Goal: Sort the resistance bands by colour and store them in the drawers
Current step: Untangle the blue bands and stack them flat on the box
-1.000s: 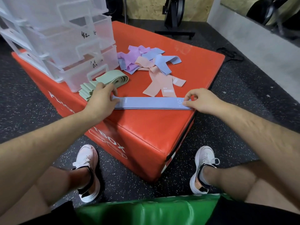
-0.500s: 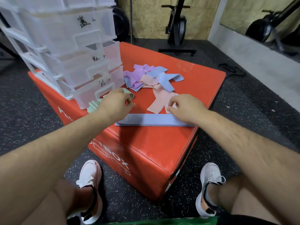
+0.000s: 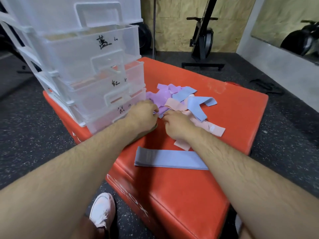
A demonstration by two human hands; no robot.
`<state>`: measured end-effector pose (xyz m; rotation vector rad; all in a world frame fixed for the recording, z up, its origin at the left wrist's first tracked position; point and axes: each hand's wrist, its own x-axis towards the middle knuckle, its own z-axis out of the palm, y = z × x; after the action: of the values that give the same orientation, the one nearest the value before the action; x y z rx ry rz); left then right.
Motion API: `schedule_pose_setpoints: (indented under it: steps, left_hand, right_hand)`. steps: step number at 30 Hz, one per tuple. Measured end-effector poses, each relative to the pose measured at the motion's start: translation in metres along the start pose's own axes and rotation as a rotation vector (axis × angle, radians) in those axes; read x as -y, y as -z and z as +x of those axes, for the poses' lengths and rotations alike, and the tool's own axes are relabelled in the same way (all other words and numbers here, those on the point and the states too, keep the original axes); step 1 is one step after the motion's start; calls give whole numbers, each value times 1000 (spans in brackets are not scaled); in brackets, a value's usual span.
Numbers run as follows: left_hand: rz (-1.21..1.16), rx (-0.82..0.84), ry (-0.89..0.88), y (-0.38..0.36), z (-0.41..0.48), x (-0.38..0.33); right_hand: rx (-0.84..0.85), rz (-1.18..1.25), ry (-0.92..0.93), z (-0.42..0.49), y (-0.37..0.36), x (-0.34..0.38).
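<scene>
A folded blue band (image 3: 169,158) lies flat near the front of the red box (image 3: 233,121). Behind it is a loose pile of purple bands (image 3: 161,96), blue bands (image 3: 196,105) and pink bands (image 3: 209,126). My left hand (image 3: 143,114) and my right hand (image 3: 177,125) meet at the pile's near left edge, fingers curled. Both pinch a bluish-purple band end (image 3: 160,115) between them. The clear drawer unit (image 3: 89,66) stands at the left with its drawers pulled out. My left forearm hides the green bands.
The drawers carry handwritten labels, and the lowest one sits just left of my left hand. An exercise machine (image 3: 202,42) stands on the dark speckled floor behind the box, with a grey wall to the right. My shoe (image 3: 103,209) is beside the box's front corner.
Both hands let go of the flattened blue band and moved up to the mixed pile, coming together at its near edge. The view tilted up toward the drawers.
</scene>
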<state>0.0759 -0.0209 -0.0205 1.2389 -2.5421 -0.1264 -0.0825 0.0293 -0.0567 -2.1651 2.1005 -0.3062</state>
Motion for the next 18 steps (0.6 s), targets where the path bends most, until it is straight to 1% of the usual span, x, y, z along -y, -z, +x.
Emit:
schedule_pose_setpoints:
  steps: [3,5,10,13,15,16,18]
  left_hand:
    - [14,22,3,-5,13,8]
    - [-12,23,15,-6,19,13]
    - [-60,58,39,-5,22,15]
    - [-25,73,36,-5,19,13]
    - [-21,62,34,-4,18,11]
    - [-31,43,35,-4,17,11]
    - [-58,2,28,-3,16,7]
  right_hand:
    - [-26,137,-79,19,-17,-3]
    - [-62,217,-96,32,-29,-9]
    - [-73,287,-123,29,-23,-4]
    - [-52,295,-102,28,-29,-10]
    - [-38,307,-99,22,-17,-5]
    - [-53,328,-103,18,-10,-3]
    - [-148,419,-115,13,3,-5]
